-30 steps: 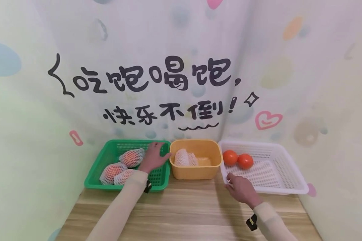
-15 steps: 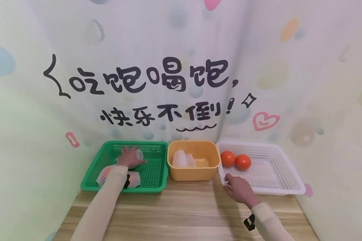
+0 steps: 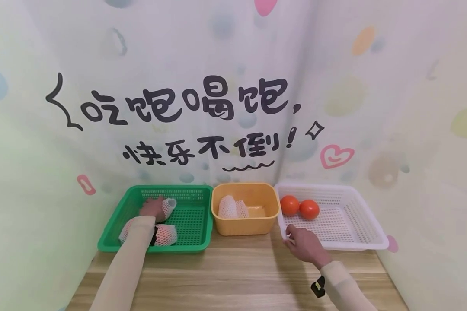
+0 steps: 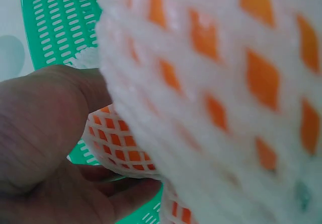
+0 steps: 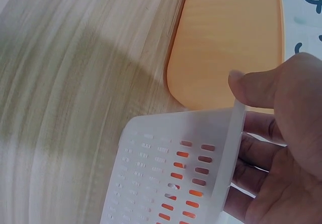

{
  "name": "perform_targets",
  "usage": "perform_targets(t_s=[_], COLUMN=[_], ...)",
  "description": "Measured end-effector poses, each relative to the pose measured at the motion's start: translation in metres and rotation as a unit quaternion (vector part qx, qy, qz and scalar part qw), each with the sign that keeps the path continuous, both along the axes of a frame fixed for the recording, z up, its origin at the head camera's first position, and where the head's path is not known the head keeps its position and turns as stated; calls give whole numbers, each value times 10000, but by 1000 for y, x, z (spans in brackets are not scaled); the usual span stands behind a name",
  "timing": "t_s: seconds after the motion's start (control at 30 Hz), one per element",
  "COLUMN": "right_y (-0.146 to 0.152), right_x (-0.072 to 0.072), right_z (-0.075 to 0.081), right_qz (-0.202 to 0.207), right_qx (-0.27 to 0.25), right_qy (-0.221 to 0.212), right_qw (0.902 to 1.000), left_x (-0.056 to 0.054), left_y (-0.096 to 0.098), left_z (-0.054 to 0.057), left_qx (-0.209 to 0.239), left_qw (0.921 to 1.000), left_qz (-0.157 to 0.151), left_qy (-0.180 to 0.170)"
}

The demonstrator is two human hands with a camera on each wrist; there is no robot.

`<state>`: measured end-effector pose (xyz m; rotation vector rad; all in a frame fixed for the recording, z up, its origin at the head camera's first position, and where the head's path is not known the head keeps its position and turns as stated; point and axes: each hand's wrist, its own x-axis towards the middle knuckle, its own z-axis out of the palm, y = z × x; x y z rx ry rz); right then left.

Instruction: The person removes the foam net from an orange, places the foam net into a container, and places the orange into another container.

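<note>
My left hand [image 3: 152, 208] reaches into the green basket [image 3: 208, 224] and grips the far tomato in a white foam net [image 3: 169, 208]. In the left wrist view, the thumb and fingers lie around this netted tomato [image 4: 118, 143], partly hidden behind another large netted one [image 4: 241, 78] close to the camera. Nearer the front of the basket sits one more netted tomato [image 3: 165, 235]; my sleeve covers part of those beside it. My right hand [image 3: 305, 244] pinches the left front rim of the white basket [image 5: 176, 128], thumb on one side and fingers on the other.
Between the two baskets stands a yellow bin [image 3: 247, 226] with foam nets [image 3: 228, 207] inside. Two bare tomatoes [image 3: 309, 209] lie at the left of the white basket. All three containers stand on the wooden table [image 3: 233, 276], close to the printed curtain [image 3: 179, 43] behind.
My left hand has moved left from the right part of the green basket to the far netted tomato and closed around it. The right hand stays on the white basket's rim.
</note>
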<state>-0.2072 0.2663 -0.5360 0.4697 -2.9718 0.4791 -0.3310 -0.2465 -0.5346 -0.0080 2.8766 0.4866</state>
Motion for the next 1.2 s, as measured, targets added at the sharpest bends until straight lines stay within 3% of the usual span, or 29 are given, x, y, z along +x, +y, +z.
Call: perform_targets(t_s=[0.33, 0.6, 0.8, 1.03, 1.2], right_y=[-2, -3, -3, -2, -1], right_x=[-2, -2, -2, -1, 0], right_z=[-2, 0, 0, -1, 0], right_qz=[-76, -175, -129, -116, -88], right_qx=[-99, -198, -220, -251, -295], right_qy=[-77, -369, -290, -234, -267], right_qw=[9999, 9990, 9993, 9993, 9992], left_x=[-6, -7, -9, -1, 4], left_y=[-4, 1, 2, 9, 19], left_z=[0, 9, 13, 26, 27], left_qx=[224, 311, 472, 881, 1273], left_qw=[9996, 9993, 9983, 9934, 9891], left_qz=[-124, -182, -221, -498, -415], left_qy=[130, 118, 268, 541, 608])
